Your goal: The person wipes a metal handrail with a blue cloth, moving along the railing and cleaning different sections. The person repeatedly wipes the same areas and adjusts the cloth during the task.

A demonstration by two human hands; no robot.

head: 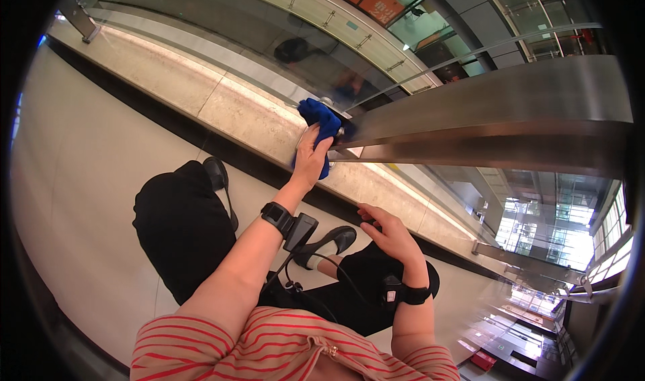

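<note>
My left hand (311, 157) grips a bunched blue cloth (322, 116). It presses the cloth against the foot of a broad stainless-steel railing post (478, 109), where round metal fittings show beside it. Part of the cloth spreads over the stone ledge (252, 111) under the post. My right hand (390, 235) is empty, its fingers loosely bent and apart, above my right knee near the ledge's dark edge.
Glass railing panels (232, 43) rise beyond the ledge on both sides of the post. Another metal post foot (80, 21) stands at the far left. Pale floor tiles (101, 144) lie around my black shoes (216, 174). Cables (287, 275) hang between my wrists.
</note>
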